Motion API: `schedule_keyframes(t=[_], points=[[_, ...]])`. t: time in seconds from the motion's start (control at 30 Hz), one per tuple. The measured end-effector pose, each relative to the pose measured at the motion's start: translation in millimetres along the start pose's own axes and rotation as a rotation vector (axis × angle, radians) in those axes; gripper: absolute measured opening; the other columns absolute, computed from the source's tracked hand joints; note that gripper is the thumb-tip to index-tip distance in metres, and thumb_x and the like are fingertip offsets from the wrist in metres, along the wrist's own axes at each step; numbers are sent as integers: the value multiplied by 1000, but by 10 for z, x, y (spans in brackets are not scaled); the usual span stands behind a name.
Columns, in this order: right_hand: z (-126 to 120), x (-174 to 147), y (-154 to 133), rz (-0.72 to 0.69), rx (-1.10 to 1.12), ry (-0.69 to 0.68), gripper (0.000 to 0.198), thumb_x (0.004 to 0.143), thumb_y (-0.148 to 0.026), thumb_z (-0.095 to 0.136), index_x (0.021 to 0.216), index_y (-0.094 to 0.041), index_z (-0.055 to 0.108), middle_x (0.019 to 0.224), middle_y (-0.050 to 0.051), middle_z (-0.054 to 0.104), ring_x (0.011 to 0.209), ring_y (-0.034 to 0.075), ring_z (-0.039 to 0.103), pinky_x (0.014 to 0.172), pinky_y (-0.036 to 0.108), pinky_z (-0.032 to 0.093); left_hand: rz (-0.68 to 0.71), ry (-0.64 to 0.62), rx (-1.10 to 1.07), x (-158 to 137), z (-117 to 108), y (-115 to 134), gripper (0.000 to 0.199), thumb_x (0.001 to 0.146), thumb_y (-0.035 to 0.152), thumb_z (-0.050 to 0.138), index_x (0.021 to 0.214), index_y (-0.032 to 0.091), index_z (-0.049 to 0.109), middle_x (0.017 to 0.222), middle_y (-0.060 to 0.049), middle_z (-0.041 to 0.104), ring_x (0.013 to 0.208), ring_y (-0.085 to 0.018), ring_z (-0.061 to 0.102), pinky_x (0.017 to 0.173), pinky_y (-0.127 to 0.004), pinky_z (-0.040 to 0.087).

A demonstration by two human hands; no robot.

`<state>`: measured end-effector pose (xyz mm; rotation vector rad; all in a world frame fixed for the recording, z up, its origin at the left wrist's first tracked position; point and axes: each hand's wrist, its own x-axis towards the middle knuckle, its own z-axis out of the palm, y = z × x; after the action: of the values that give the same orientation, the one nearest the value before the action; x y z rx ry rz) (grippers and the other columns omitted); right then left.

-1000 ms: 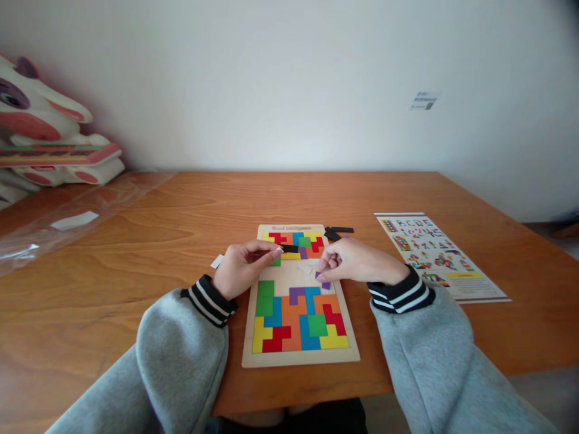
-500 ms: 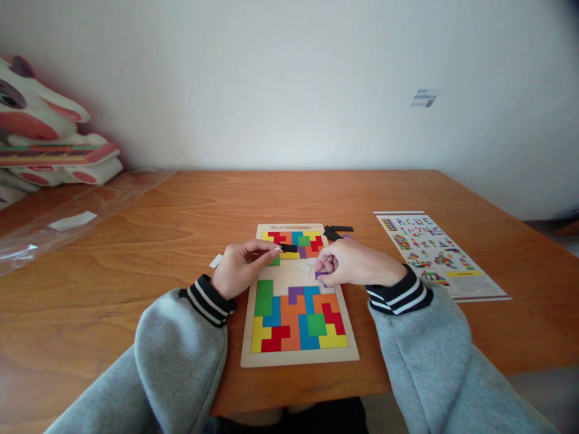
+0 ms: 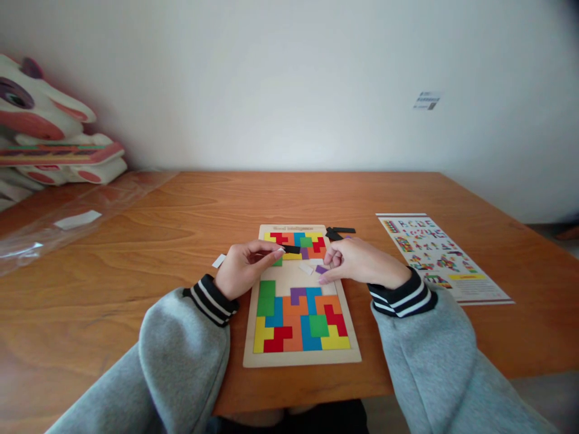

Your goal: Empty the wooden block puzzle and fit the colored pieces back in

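A wooden puzzle board (image 3: 302, 360) lies on the table, with coloured block pieces filling its top rows and lower half. Bare wood shows in the band between. My left hand (image 3: 242, 268) is over the board's upper left edge, thumb and forefinger pinched on a small black strip (image 3: 290, 249) with a white end. At the board's right side, my right hand (image 3: 355, 262) pinches a purple puzzle piece (image 3: 321, 269), partly hidden by the fingers. A small white slip (image 3: 306, 269) rests on the bare band between both hands.
Several black strips (image 3: 341, 230) lie beyond my right hand. A printed pattern sheet (image 3: 446, 259) is at the right, and a white slip (image 3: 219, 261) sits left of the board. Plastic wrap (image 3: 113, 196) and a cow-shaped toy keyboard (image 3: 58, 154) stand at the far left.
The purple piece has turned in my right fingers and shows more of its flat side. My left hand keeps its pinch on the black strip. The whole view has shifted slightly.
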<state>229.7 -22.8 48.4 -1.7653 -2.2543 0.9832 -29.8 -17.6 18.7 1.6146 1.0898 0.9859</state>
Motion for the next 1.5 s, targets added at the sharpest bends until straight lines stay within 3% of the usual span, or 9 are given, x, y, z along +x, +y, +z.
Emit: schedule_keyframes(t=[0.23, 0.37, 0.5, 0.67, 0.8, 1.0, 1.23, 1.37, 1.5], points=[[7, -23, -72, -22, -34, -58, 32, 68, -46, 81, 79, -18, 71, 72, 1, 69, 63, 14, 60, 56, 26, 38, -1, -9, 14, 0, -6, -11, 35, 77, 48, 73, 91, 16, 75, 93, -7, 77, 82, -20, 71, 75, -30, 58], [-21, -29, -66, -56, 71, -58, 27, 70, -39, 80, 80, -17, 68, 77, 3, 71, 70, 15, 63, 60, 25, 43, -4, 2, 6, 1, -2, -17, 35, 77, 49, 74, 91, 16, 75, 92, -7, 77, 82, -20, 71, 74, -30, 59], [-112, -23, 121, -7, 211, 56, 22, 73, -32, 77, 83, -17, 65, 82, 5, 74, 76, 17, 67, 65, 25, 46, -10, -13, 6, -2, 1, -23, 35, 77, 49, 74, 91, 16, 75, 91, -6, 77, 80, -20, 71, 72, -30, 59], [-239, -37, 331, 163, 35, 176, 23, 74, -37, 77, 84, -17, 69, 79, 6, 75, 71, 19, 67, 61, 27, 44, -23, -19, -4, -7, 4, -19, 36, 77, 49, 74, 92, 17, 75, 91, -6, 78, 80, -20, 72, 73, -31, 59], [-179, -42, 128, 8, -70, 281, 27, 79, -44, 72, 83, -18, 72, 74, 4, 71, 65, 15, 61, 59, 26, 40, -19, -28, -4, -5, 3, -20, 37, 77, 50, 73, 92, 17, 75, 93, -7, 78, 81, -20, 72, 75, -31, 60], [144, 14, -275, -176, -79, 181, 23, 79, -41, 75, 81, -18, 74, 69, 1, 67, 63, 13, 56, 58, 25, 35, -13, -14, 0, 1, 2, -37, 35, 76, 48, 74, 92, 17, 76, 93, -6, 78, 82, -20, 72, 75, -31, 59], [199, 36, -205, -215, 42, 36, 18, 82, -34, 73, 87, -17, 75, 73, 2, 67, 64, 12, 56, 59, 24, 38, -14, -15, 5, 2, 4, -30, 34, 77, 48, 74, 92, 17, 75, 94, -7, 78, 84, -21, 72, 77, -31, 59], [164, 11, -226, -265, 9, 27, 11, 78, -27, 76, 81, -17, 74, 83, 4, 69, 72, 13, 58, 64, 24, 41, -17, -13, 6, 2, 5, -26, 35, 77, 48, 74, 92, 17, 75, 93, -7, 78, 83, -21, 72, 76, -30, 59], [186, 0, -249, -234, 90, -30, 6, 81, -22, 71, 82, -16, 71, 73, 1, 68, 66, 12, 58, 61, 24, 41, -16, -10, 7, 1, 1, -33, 36, 77, 49, 74, 93, 16, 76, 94, -7, 78, 82, -20, 72, 75, -30, 59]])
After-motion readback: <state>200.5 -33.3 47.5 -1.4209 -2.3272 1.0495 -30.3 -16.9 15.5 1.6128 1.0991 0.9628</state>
